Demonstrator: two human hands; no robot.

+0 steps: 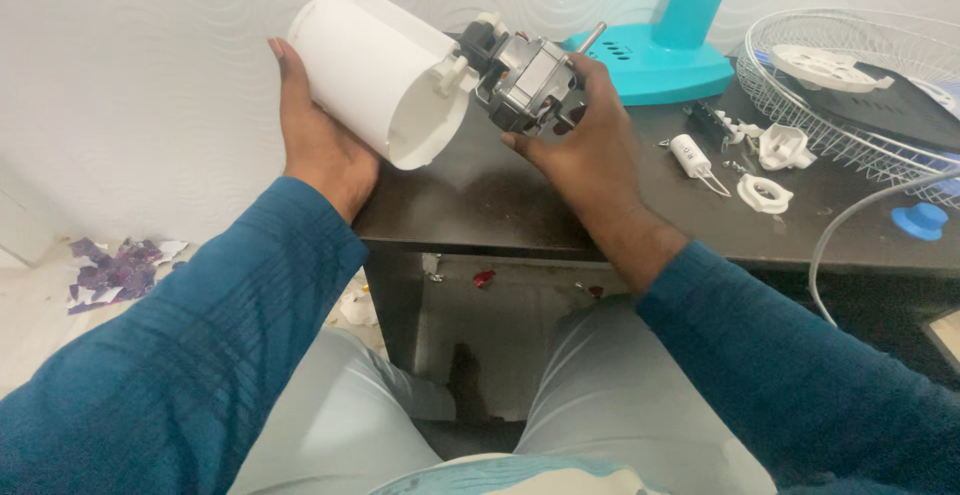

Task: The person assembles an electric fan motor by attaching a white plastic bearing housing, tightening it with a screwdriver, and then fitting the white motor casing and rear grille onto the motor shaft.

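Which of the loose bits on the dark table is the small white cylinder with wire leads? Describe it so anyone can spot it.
Start at the teal fan base at the back of the dark table. Right of the right hand lies the small white cylinder. Unlike the flat white plastic pieces nearby, it is tube-shaped with thin wires trailing out.

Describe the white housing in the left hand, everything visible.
The white housing is a smooth, plastic-looking cylinder, tilted with its open end facing down-right toward the motor. A small white tab sticks out at the rim. The left hand cups it from below and behind, above the dark table's left edge. The motor sits partly at its mouth.
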